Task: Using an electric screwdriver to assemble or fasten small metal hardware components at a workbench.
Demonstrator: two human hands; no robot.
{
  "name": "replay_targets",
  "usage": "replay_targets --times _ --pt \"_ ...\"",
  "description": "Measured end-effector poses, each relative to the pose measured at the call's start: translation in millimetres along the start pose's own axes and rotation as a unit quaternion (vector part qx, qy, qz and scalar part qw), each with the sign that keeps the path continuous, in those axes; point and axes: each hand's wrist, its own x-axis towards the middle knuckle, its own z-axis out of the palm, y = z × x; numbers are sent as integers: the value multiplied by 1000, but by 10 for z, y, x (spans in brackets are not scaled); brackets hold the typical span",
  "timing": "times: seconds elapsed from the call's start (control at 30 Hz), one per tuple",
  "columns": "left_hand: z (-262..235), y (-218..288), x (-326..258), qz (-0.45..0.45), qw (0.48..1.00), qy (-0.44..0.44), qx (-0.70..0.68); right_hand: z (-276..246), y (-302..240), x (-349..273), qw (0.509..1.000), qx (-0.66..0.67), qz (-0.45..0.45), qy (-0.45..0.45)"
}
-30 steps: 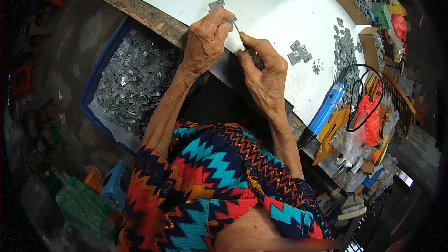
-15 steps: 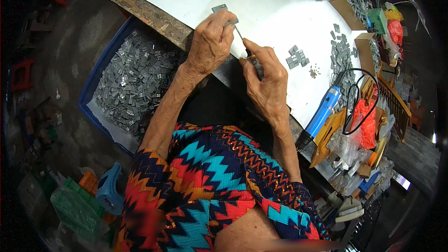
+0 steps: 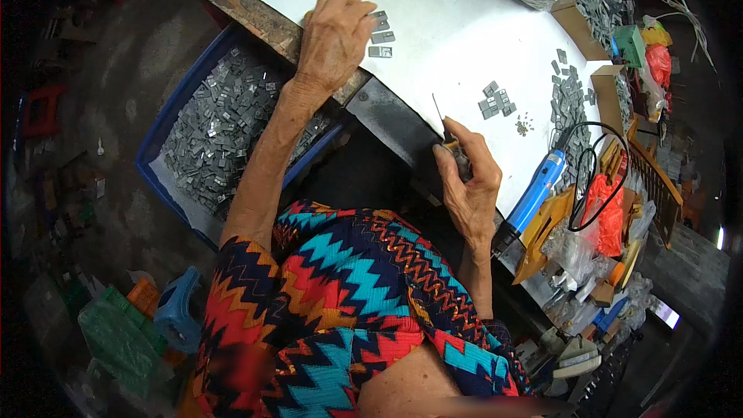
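On the white sheet, my left hand (image 3: 335, 39) is bent palm-down with its fingers curled at the upper end of a short row of small grey rectangular pieces (image 3: 383, 37). Its fingertips are hidden, so I cannot make out what is in them. Nearer the table's front edge, my right hand (image 3: 472, 186) is closed around the handle of a thin-shafted screwdriver (image 3: 438, 112), whose shaft points up and away over the sheet. To the right of it lie a small cluster of grey pieces (image 3: 496, 101) and a little heap of tiny metal parts (image 3: 525, 125).
A blue bin (image 3: 174, 207) full of grey pieces stands left, below the table edge. A blue electric screwdriver (image 3: 537, 188) with a black cord lies right, beside a pile of grey pieces (image 3: 569, 101). Cardboard boxes, a red plastic bag (image 3: 602, 217) and clutter line the right side.
My left hand has moved up and left, off the grey piece it held; a row of grey pieces now shows beside it. My right hand has drawn back toward me and right with the screwdriver.
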Motion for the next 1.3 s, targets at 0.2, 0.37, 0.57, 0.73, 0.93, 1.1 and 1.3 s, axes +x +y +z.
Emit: replay_targets --times 0.2,0.37,0.57,0.73,0.93,1.1,1.3 --pt "117 152 -26 132 988 -28 74 -6 60 -212 997 10 72 -8" --pt "118 -50 -13 141 988 3 -63 -19 35 -277 987 25 155 -20" --pt "-410 -206 -289 76 997 4 -13 -21 17 -274 991 30 131 -21" --pt "-866 -57 -531 18 999 -5 36 -116 78 -303 993 9 117 -6" --pt "-612 482 -390 -30 998 -19 -43 -378 221 -333 994 23 71 75" --pt "-591 1232 -315 150 927 -72 -335 -720 486 -722 965 61 137 216" --pt "-788 1961 -12 471 681 -15 -561 -1185 651 -1271 881 61 272 382"
